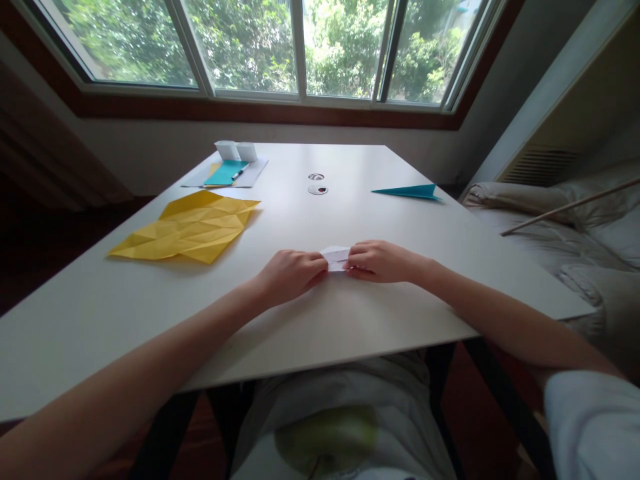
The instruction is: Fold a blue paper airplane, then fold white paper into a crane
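A small folded piece of white paper (336,257) is held low over the near middle of the table, between my two hands. My left hand (295,272) grips its left end, fingers closed and bent over the edge. On the right end, my right hand (376,261) pinches the paper with curled fingers. Both hands partly cover the sheet, so its full shape is hidden. Beyond the hands lie two small round pieces (317,189) with dark markings, one behind the other.
A creased yellow sheet (200,225) spreads on the left of the white table (320,313). Farther back are a teal sheet (226,173), a pen (241,171) and folded white paper shapes (236,151). A blue paper plane (413,192) lies at right.
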Motion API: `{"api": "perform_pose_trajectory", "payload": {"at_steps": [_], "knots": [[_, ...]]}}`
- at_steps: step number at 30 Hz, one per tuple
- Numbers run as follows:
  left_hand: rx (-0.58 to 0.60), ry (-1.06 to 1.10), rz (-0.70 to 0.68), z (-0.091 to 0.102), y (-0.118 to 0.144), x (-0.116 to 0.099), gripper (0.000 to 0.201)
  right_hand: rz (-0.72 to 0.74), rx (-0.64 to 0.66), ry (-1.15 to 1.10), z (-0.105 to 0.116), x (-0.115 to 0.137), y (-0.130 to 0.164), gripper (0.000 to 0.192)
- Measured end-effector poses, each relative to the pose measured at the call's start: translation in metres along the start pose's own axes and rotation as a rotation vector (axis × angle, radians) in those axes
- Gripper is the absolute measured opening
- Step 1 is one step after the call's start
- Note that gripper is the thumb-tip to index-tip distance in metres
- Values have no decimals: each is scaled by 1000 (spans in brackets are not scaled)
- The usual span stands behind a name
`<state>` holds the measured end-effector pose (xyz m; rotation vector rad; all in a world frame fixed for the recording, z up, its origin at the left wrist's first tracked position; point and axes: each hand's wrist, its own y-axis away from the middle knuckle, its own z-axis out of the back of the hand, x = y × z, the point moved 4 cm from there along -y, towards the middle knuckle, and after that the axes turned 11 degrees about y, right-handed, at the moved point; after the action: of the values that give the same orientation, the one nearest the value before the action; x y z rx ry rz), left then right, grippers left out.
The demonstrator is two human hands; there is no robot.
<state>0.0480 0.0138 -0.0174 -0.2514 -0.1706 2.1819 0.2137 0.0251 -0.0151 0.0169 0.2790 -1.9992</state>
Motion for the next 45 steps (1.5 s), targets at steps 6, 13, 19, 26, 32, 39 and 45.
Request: {"api": "perform_pose_trajectory", "payload": {"at_steps": [6,13,19,26,32,39,45], "knots": [[-19,165,109,2,-2,7,19,-158,21,-166,1,-10,0,22],[-81,406,229,-4,-4,20,15,-389,33,-350,-6,-20,1,22],[-127,462,202,-7,-6,20,15,-481,-1,-389,-13,-18,-1,29],[-117,400,141,-4,-4,15,20,-552,-16,-377,-17,-17,-3,30],[-46,217,47,-5,-4,7,29,-603,-16,-372,-16,-17,-4,22],[50,-96,-51,-4,2,-11,31,-589,-5,-344,-15,-16,-6,20],[106,-286,-116,-3,6,-26,31,-542,-37,-195,-18,-14,-5,27]]}}
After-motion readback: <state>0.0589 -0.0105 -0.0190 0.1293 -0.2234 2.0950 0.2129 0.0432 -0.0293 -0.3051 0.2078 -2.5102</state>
